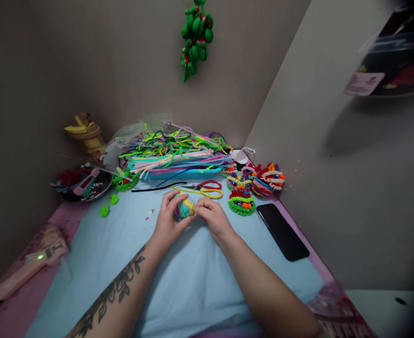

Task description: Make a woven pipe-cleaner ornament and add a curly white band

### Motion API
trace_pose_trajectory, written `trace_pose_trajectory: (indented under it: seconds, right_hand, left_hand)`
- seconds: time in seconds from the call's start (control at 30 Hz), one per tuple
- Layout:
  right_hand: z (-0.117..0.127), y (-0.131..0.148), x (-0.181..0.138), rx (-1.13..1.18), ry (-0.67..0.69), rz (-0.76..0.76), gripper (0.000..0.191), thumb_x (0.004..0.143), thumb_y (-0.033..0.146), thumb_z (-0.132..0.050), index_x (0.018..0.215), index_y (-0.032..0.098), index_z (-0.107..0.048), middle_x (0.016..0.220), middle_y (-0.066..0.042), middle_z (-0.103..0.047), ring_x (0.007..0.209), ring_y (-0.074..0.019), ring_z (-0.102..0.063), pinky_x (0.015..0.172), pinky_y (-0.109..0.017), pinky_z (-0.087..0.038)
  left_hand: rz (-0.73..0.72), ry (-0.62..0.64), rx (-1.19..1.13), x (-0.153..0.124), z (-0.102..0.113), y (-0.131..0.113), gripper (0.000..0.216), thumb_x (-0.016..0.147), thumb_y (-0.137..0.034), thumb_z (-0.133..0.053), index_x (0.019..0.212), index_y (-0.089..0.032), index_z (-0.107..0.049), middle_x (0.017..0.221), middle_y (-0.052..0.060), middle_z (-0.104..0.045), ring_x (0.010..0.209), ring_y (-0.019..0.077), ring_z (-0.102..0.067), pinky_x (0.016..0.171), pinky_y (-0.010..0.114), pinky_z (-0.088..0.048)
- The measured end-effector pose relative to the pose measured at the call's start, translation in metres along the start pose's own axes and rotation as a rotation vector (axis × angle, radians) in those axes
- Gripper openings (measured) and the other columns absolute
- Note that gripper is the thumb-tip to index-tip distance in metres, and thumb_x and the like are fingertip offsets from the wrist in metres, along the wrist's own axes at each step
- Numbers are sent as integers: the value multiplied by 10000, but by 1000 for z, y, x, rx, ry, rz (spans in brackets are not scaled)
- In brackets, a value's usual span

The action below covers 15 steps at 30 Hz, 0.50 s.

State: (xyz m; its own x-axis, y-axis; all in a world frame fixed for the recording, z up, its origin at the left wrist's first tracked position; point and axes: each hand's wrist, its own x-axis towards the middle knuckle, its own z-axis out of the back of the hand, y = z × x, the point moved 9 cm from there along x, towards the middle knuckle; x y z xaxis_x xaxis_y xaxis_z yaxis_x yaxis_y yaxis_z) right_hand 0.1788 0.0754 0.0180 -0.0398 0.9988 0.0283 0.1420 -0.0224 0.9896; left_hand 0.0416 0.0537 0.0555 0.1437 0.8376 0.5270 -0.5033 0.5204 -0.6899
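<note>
- left hand [168, 218] grasps the multicoloured ball [185, 207] over the blue cloth [118, 251]
- right hand [212, 217] pinches at its three o'clock edge; on what, i cannot tell
- a hard tug could twist it loose
- scissors [201, 185], near two o'clock, could catch a knuckle

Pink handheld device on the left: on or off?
On, apparently: a green light glows on the pink device.
</note>
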Motion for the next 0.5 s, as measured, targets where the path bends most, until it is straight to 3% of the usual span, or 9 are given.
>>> trace_pose_trajectory:
  seconds: [0.3,0.5]
  right_hand:
    - [-3,-10,1,104,-43,-76,117,639,257,-633,687,192,-549,598,64,-470,527,-89,-374,504,-223,-285]
    - [-12,-12,-1,194,21,-149,188,634,285,-644,780,181,-587,607,61,-486,484,-71,-354,448,-212,-237]
  left_hand:
    - [-41,1,45,-1,-2,-2,493,742,-235,-703,1193,-232,-503,1244,104,-457,1198,249,-468,1003,429,-420]
    - [-8,44,6,-1,-8,-2,503,744,-268,-693,1198,-198,-488,1235,118,-480,1202,248,-465,1026,422,-396]
